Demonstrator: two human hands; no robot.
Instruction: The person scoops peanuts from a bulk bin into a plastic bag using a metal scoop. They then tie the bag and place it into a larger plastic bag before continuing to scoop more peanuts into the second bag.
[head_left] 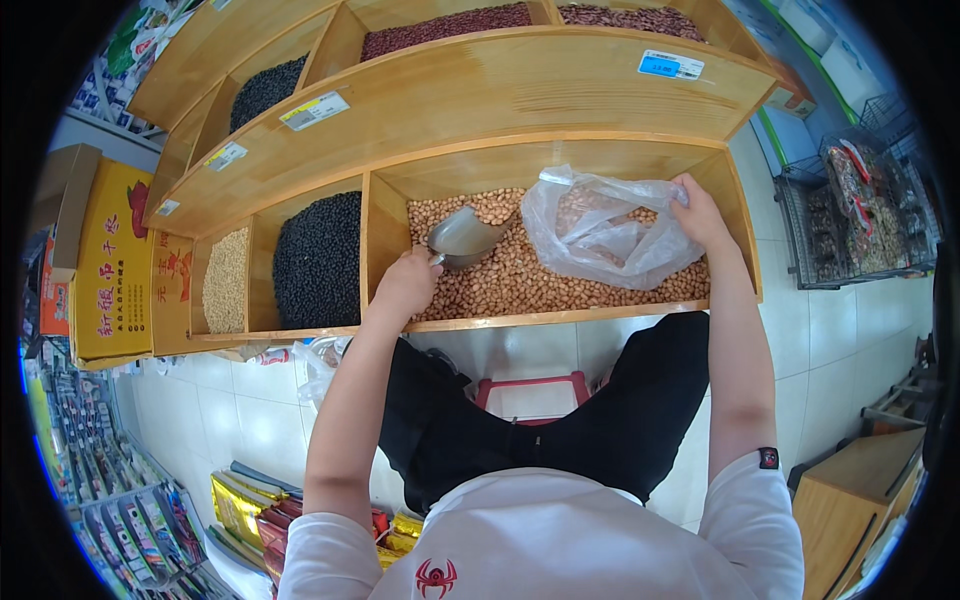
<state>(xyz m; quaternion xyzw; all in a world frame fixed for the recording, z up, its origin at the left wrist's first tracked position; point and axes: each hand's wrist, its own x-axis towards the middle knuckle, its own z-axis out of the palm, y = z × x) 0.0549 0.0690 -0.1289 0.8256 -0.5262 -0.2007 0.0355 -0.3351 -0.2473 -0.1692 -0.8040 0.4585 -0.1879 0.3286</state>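
Observation:
My left hand (pixel 406 284) is closed round the handle of a metal scoop (pixel 466 238), whose bowl lies tilted on the peanuts (pixel 480 294) in the large wooden compartment. Whether anything is inside the bowl is hard to make out; its visible metal looks bare. On the right, my right hand (pixel 700 212) pinches the edge of a clear plastic bag (pixel 610 235). The bag's mouth is spread, and its body rests over the peanuts with some showing through the film. Fingertips of the right hand are partly hidden by the plastic.
Black beans (pixel 318 262) and pale grains (pixel 226 280) fill compartments to the left. A higher wooden tier (pixel 480 85) holds dark and reddish beans behind. Yellow cartons (pixel 125 260) stand at left, a wire basket (pixel 850 215) of packets at right. A red-framed stool (pixel 530 390) is below me.

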